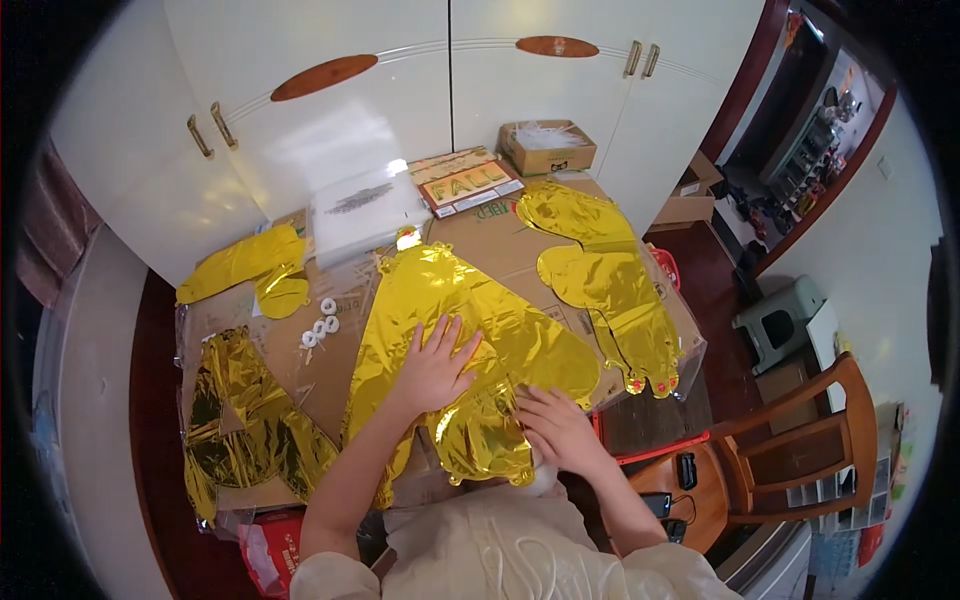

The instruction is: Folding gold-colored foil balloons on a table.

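Fingers spread, the left hand [436, 370] presses flat on a shiny gold foil balloon [425, 300] amid brown cardboard [500, 240]; whether the right hand [560, 430], at the foil, pinches it is unclear. Flat gold foil shapes [615, 280] crowd both sides; small white rolls [331, 324] lie left, an open brown cardboard box [550, 158] behind.

White cupboards [560, 90] are filling the back wall, and a wooden chair [740, 476] is standing over on the right!
Metal handles [223, 125] and brown ovals [325, 77] are dotting those doors; a grey plastic stool [800, 300] is standing beyond the chair, a black device [687, 470] is lying on its seat, an open carton [690, 203] is sitting near the doorway [780, 130], a curtain [58, 230] is hanging far left, and below, a red and white bag [265, 555] is peeking out.
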The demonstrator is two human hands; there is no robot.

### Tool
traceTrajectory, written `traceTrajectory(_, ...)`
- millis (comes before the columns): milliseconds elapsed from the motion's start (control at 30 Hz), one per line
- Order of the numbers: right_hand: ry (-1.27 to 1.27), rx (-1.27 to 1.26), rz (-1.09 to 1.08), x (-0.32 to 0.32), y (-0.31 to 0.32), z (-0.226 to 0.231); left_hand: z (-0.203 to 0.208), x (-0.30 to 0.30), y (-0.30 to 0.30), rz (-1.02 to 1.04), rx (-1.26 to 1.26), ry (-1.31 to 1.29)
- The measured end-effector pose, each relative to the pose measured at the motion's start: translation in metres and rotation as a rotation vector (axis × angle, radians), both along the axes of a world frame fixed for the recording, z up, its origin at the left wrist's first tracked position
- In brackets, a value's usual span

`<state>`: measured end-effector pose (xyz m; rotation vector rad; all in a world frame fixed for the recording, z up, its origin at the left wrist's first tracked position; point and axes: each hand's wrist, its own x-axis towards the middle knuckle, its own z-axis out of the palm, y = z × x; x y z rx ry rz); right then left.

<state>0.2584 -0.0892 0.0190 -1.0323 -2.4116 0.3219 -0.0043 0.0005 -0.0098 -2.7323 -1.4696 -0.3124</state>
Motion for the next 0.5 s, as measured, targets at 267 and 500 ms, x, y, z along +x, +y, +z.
traceTrajectory(267,-0.203,0.012,0.099,-0.006,0.015,-0.009,0.015,0.003,-0.003,-0.008,-0.047,0.016)
traceTrajectory(500,-0.251,-0.013,0.168,-0.005,0.032,-0.006,0.015,0.001,-0.002,-0.028,-0.069,0.004)
